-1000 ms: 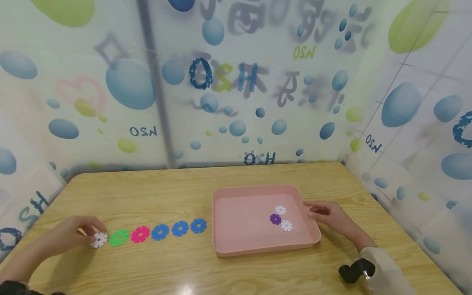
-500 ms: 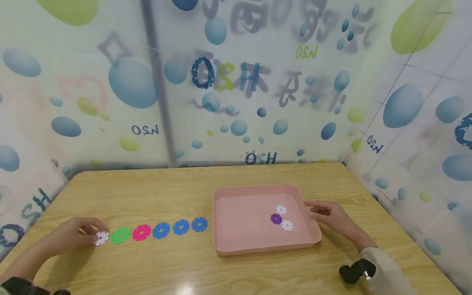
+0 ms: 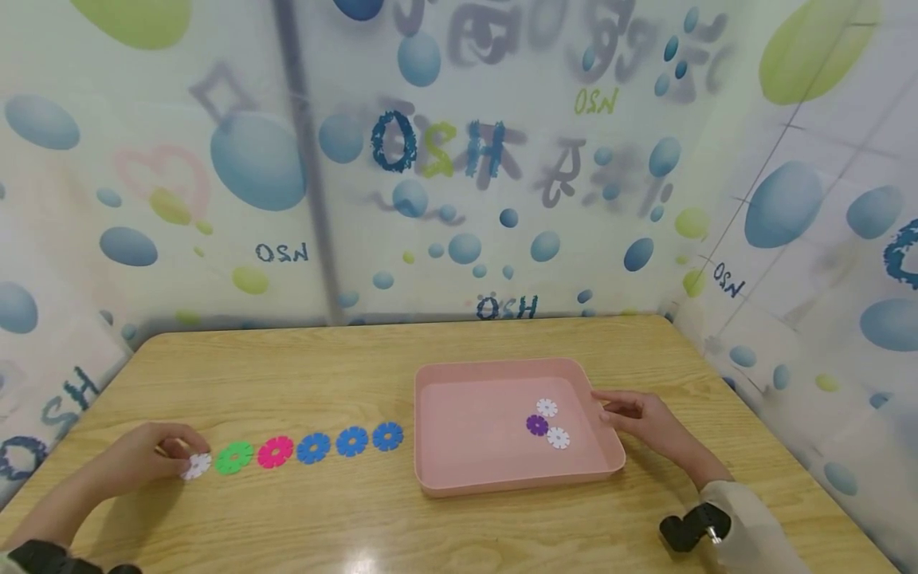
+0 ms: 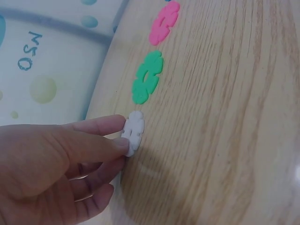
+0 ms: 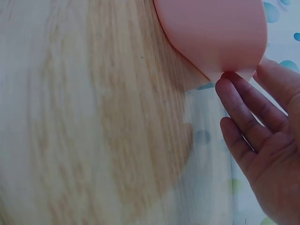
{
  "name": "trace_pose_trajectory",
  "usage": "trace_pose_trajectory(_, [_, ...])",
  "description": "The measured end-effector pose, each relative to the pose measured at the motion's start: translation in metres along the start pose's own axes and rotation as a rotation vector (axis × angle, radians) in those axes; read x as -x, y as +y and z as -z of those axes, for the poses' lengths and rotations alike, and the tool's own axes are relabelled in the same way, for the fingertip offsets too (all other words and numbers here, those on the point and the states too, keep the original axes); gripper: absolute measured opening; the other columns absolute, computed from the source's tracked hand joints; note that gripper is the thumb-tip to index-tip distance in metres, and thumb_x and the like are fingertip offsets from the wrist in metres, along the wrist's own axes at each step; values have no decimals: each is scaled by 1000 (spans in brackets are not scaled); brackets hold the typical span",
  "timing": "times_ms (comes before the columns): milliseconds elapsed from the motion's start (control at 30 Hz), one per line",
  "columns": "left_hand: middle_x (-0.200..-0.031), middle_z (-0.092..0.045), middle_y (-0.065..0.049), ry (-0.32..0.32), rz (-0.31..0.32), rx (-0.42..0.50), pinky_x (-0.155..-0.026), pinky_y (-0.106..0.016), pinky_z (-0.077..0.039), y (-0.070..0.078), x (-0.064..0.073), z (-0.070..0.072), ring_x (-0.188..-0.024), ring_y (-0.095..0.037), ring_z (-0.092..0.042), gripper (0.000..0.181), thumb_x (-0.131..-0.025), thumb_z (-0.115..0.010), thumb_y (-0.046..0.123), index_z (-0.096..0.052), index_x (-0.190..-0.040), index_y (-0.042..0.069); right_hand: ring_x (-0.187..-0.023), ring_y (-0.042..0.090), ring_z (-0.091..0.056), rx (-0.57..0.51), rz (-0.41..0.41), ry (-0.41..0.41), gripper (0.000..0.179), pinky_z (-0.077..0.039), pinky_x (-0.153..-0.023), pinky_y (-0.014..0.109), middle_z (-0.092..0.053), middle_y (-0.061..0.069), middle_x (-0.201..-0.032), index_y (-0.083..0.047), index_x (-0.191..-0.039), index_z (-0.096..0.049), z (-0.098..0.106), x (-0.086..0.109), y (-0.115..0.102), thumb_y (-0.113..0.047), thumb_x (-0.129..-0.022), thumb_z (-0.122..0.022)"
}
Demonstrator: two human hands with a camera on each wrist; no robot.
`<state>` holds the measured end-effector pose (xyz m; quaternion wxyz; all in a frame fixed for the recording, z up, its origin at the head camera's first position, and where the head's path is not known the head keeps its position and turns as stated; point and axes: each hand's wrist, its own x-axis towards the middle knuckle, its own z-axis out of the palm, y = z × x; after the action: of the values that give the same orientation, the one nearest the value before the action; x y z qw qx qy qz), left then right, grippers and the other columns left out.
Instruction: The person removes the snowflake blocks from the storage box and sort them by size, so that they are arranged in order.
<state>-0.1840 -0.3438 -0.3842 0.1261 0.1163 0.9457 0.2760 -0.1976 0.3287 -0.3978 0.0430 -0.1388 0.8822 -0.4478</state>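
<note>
White disc [image 4: 135, 139] in the pinch of the left fingers [image 4: 104, 124] (right fingers [image 5: 243, 105] relaxed against pink tray [image 3: 469, 434]).

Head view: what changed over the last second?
Nothing clearly moved; only the view as a whole shifted slightly. Nothing taken or let go: the left hand still pinches the white disc next to the green disc, and the right hand still touches the tray. Pink disc and purple disc stayed put.
</note>
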Motion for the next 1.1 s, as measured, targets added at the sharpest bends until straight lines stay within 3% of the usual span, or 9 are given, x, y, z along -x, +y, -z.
trace_pose_trajectory(300, [-87,-60,-7,29,-23,-10,-59,-26,-42,1,1,1,-72,-7,-51,13,-80,-62,-3,-64,-92,-1,-89,12,-60,-3,-22,2,45,-48,-75,22,-61,17,-109,1,-126,-53,0,0,0,-22,-89,-61])
trace_pose_trajectory(467, [-93,-60,-11,40,-53,-5,-60,-29,-46,14,-4,4,-78,-17,-55,13,-84,-60,2,-63,-96,0,-89,11,-60,-1,-12,6,44,-48,-74,22,-60,19,-111,1,-126,-53,0,0,1,-21,-89,-61])
trace_pose_trajectory(700, [-86,-57,-4,32,-152,37,-64,-32,-47,69,-23,-3,-76,-18,-55,16,-87,-61,9,-62,-101,3,-90,9,-60,-3,-8,-1,44,-48,-75,21,-59,20,-115,1,-126,-53,0,1,2,-21,-89,-60])
trace_pose_trajectory(900, [-84,-57,0,64,-285,63,-67,-30,-47,118,-47,-22,-78,-16,-55,16,-86,-62,9,-62,-102,4,-89,10,-60,-6,-5,0,44,-48,-75,22,-60,19,-112,1,-126,-53,-1,0,4,-21,-89,-61])
trace_pose_trajectory(1100, [-84,-58,1,41,-359,95,-68,-31,-47,163,-73,-41,-78,-16,-55,15,-86,-63,7,-63,-101,5,-88,10,-60,-7,4,7,44,-49,-74,22,-60,20,-110,3,-125,-53,-1,-1,3,-20,-89,-60])
